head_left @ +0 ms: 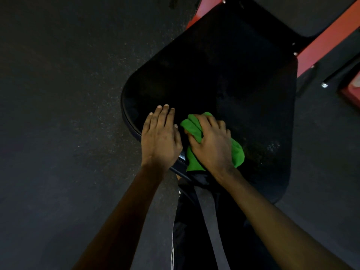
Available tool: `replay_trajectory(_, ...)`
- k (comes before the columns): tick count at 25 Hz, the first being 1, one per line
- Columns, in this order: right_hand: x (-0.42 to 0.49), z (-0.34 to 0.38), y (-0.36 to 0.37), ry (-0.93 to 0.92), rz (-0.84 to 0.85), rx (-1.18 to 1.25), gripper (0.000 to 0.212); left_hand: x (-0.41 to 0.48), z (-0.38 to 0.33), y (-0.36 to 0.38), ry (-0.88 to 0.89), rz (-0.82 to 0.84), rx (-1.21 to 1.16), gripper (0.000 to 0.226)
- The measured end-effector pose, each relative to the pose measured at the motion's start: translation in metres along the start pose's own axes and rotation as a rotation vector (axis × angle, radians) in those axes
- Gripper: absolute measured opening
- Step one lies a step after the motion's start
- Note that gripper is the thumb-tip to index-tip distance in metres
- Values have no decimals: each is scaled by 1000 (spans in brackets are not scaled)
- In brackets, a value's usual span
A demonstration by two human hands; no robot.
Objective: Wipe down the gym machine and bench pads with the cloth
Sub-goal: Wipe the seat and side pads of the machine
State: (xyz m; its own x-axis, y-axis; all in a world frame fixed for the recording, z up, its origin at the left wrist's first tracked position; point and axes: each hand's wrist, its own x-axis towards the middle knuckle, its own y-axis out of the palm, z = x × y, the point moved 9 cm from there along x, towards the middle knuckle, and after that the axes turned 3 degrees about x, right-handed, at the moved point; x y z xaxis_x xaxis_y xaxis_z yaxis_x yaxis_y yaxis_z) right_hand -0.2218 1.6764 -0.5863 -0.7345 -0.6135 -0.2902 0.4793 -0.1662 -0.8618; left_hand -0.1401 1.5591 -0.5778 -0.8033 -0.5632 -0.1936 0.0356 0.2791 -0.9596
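Note:
A wide black seat pad [224,78] fills the middle of the head view, its rounded near-left corner under my hands. A bunched green cloth [236,152] lies on the pad near its front edge. My right hand [211,143] lies on top of the cloth with its fingers curled into the folds. My left hand [160,136] rests flat on the pad's left edge beside the cloth, fingers straight and together. A second black pad [303,14] sits at the top right.
A red machine frame [329,38] runs diagonally past the seat's far right side, with bolts and a thin black bar [342,72] beside it. Dark speckled rubber floor [68,94] spreads to the left. My dark trousers [194,230] show below the seat.

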Motion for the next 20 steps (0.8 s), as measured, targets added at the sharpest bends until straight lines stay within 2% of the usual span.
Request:
replay_trajectory(2, -15, -33, -6, 22, 15, -33, 50, 0, 0, -2, 3, -1, 16, 51)
replay_trajectory(5, -35, -88, -21, 188, -11, -26, 51, 1, 1, -1, -1, -1, 24, 51)
replay_trajectory(7, -32, -88, -19, 273, -37, -23, 51, 1, 1, 0, -9, -23, 11, 51)
replay_trajectory(9, -12, -54, -10, 234, -45, -5, 50, 0, 1, -2, -9, -49, -1, 51)
replay_trajectory(12, 34, 16, 9, 50, 18, 22, 49, 1, 1, -2, -7, -61, 14, 55)
replay_trajectory(14, 46, 32, 12, 6, 48, 25, 51, 1, 3, -1, -14, -43, 26, 59)
replay_trajectory(17, 8, 2, 1, -68, 67, -16, 53, 0, 1, -4, -15, -35, 32, 57)
replay_trajectory(20, -46, -71, -19, 67, 60, -30, 57, 0, 2, -2, -13, -35, 12, 56)
